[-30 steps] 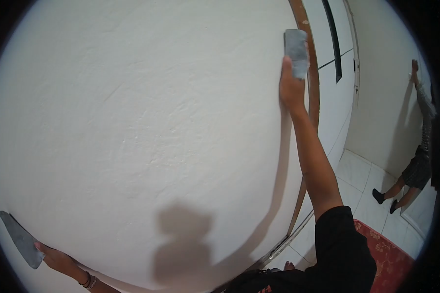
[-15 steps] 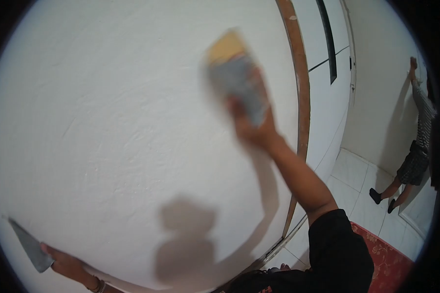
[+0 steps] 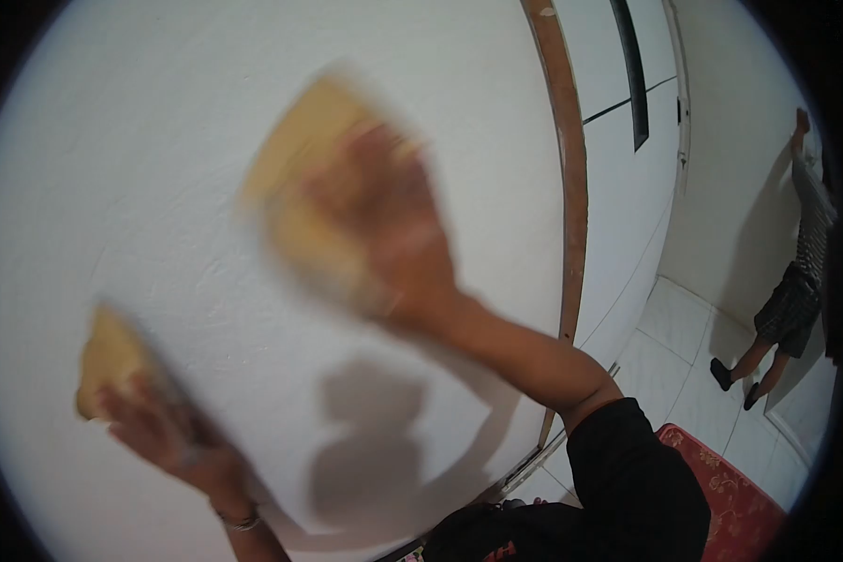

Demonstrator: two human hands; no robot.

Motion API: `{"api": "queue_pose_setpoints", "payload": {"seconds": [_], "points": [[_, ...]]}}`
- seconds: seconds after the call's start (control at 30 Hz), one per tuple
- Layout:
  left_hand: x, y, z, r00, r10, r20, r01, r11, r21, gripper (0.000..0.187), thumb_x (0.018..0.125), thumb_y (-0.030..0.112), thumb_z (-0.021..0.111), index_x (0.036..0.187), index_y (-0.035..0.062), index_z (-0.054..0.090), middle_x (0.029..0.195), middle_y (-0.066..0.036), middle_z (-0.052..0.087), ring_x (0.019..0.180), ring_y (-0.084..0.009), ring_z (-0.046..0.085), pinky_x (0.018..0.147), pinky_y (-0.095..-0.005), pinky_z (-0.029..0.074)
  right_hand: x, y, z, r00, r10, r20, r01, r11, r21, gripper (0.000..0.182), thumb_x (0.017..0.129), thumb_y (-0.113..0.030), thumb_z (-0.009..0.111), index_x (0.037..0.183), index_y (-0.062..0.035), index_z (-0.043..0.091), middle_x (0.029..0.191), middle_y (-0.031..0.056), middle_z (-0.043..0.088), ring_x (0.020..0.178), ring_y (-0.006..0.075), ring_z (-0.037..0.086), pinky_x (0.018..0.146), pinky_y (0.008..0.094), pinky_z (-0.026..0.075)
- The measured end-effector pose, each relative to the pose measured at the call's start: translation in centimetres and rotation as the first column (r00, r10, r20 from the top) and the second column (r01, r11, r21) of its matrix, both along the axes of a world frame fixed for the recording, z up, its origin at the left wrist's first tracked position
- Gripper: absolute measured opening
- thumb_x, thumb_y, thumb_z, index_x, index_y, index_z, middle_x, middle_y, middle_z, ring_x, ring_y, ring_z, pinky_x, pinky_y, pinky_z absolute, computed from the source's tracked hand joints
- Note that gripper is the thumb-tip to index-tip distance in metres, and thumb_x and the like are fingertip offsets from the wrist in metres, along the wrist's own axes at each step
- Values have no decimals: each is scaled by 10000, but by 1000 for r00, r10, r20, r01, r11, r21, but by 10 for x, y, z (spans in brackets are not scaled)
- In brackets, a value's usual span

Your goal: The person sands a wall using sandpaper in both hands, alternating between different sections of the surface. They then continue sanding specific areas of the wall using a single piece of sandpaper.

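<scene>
My right hand, smeared by motion, presses a yellowish-tan sheet that looks like sandpaper against the white wall. Lower left, my left hand has its fingers on a second tan piece of sandpaper, also at the wall. Blur hides the exact finger grip on both pieces. Faint ridges and scratches mark the wall surface between the hands.
A brown wooden frame strip edges the wall, beside a white door panel with a black strip. Another person stands at the far right with an arm raised to the wall. A red patterned rug lies on the tiled floor.
My right hand has swept left and slightly down with its sandpaper. The left hand has moved up and right; its piece now shows a tan side instead of grey.
</scene>
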State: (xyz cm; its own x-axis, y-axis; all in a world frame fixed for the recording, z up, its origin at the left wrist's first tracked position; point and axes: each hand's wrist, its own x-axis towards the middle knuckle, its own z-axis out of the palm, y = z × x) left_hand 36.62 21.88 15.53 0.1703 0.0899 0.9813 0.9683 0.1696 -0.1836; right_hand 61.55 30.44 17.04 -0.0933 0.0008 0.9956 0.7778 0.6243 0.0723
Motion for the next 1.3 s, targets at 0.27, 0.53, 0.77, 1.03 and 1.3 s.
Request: {"api": "queue_pose_setpoints", "payload": {"seconds": [0.27, 0.53, 0.77, 1.03, 1.3], "points": [[-86, -4, -29, 631, -506, 588, 406, 861, 305, 594, 949, 386, 382, 1287, -99, 323, 1286, -193, 433, 1134, -276, 468, 965, -347, 374, 67, 28, -26, 949, 141, -281, -176, 979, -106, 388, 881, -190, 508, 1244, -67, 446, 1209, 186, 447, 1107, 287, 429, 901, 423, 350], [-86, -4, -51, 579, -497, 646, 239, 861, 448, 582, 952, 389, 373, 1222, -126, 405, 1252, -190, 469, 1083, -260, 484, 932, -329, 371, 42, 21, -53, 888, 4, -461, -50, 995, -88, 530, 874, -277, 498, 1325, -43, 347, 1329, 221, 311, 1222, 333, 288, 984, 491, 149], [-86, -15, -65, 864, -421, 276, 379, 905, 194, 495, 942, 241, 432, 1302, -85, 337, 1431, -206, 218, 1340, -270, 201, 1079, -357, 158, -24, -21, -82, 955, -38, 293, 95, 979, -182, 478, 802, -211, 513, 1274, -143, 488, 1429, 229, 224, 1351, 364, 148, 1064, 535, 12], [-164, -17, -151, 537, -300, 789, -24, 929, 369, 528, 947, 407, 368, 1084, -90, 481, 962, -162, 575, 786, -223, 499, 715, -344, 415, 32, 45, -150, 625, 248, -740, -619, 735, -276, 496, 947, -194, 386, 1344, 67, 243, 1417, 188, 220, 1311, 289, 218, 1068, 351, 171], [-103, -14, -192, 778, -301, 552, 188, 949, 253, 446, 950, 199, 397, 1284, -93, 352, 1362, -253, 323, 1298, -366, 269, 1057, -440, 195, -49, -27, -204, 977, 22, 212, 47, 948, -313, 618, 848, -475, 415, 1361, -136, 360, 1453, 250, 86, 1361, 378, 25, 1057, 529, -47]]}}
